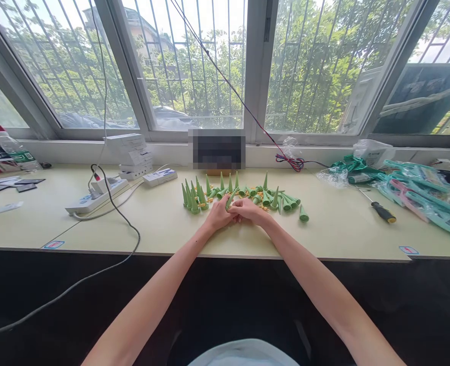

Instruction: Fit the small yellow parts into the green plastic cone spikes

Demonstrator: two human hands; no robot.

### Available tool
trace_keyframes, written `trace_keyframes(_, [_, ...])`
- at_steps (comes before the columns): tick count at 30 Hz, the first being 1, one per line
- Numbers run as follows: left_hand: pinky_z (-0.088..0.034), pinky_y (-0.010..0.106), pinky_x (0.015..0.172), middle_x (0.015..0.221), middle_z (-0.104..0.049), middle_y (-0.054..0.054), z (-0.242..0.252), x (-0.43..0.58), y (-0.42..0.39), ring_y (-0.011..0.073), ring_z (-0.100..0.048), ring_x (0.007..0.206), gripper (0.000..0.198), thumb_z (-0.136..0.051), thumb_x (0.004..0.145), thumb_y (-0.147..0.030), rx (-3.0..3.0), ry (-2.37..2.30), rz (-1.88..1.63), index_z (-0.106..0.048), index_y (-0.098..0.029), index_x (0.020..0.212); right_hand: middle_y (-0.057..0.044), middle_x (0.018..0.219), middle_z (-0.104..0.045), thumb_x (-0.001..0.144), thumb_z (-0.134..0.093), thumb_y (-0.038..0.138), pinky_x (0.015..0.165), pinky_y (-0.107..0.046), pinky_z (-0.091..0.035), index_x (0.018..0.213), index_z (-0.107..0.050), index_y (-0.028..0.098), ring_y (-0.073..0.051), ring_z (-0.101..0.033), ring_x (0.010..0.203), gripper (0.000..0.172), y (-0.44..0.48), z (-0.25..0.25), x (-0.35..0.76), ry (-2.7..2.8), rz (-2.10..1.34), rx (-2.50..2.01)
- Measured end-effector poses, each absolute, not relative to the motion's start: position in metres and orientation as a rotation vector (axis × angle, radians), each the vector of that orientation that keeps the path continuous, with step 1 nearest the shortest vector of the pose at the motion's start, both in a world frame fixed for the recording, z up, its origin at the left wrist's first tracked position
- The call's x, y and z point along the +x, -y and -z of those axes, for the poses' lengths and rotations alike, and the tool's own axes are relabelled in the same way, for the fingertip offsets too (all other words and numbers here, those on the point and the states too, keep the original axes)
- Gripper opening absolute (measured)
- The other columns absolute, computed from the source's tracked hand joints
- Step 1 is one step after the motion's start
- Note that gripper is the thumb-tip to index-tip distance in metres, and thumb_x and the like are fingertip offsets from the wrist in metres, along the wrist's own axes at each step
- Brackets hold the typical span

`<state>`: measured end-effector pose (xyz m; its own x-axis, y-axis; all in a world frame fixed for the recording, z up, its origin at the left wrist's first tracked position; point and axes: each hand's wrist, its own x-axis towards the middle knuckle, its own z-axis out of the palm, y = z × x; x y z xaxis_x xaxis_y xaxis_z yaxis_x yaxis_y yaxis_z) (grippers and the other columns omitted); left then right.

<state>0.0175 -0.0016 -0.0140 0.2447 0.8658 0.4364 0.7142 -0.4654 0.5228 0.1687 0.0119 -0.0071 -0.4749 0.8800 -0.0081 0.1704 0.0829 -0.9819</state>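
Where the windows (202, 76) fill the top of the frame, a cream table (347, 239) extends below them. Teal bagged items (434, 195) crowd the right edge; a power strip (95, 198) lies centre-left. At centre, the left hand (219, 214) is closed around a green cone (231, 197), apparently to steady it point-up; the right hand (250, 209) bunches its fingers at the base, their hold hidden. Upright cones (194, 202) cluster just left, presumably grouped for order, while lying cones (287, 206) obstruct the space beyond, among small yellow pieces (263, 207).

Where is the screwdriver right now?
In the head view, the screwdriver lies on the right of the table, between the green cones and the teal packs.
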Motion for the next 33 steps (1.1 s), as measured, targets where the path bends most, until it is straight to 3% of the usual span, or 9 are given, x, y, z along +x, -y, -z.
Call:
trace_keyframes(22, [-0.046,0.031,0.068,0.086,-0.067,0.007,0.0133,0.0187,0.0025,0.0238,-0.064,0.082,0.034,-0.062,0.074,-0.032,2.283,-1.512,-1.017,-0.059,-0.018,0.104,0.000,0.050,-0.057,0.070,-0.064,0.019,0.049,-0.020,-0.047,0.051,-0.054,0.017,-0.011,-0.056,0.049,0.022,-0.0145,0.0086,0.1683,1.715,-1.442,-1.059])
trace_keyframes(33, [-0.041,0.029,0.062,0.074,-0.066,0.002,0.0114,0.0192,0.0059,0.0209,-0.061,0.067,0.028,-0.058,0.073,-0.026,2.301,-1.473,-0.994,-0.054,-0.020,0.100,0.000,0.050,-0.057,0.067,-0.060,0.017,0.049,-0.021,-0.047,0.051,-0.050,0.018,-0.012,-0.058,0.051,0.019,-0.0154,0.0118,0.1658,1.748,-1.377,-1.068])
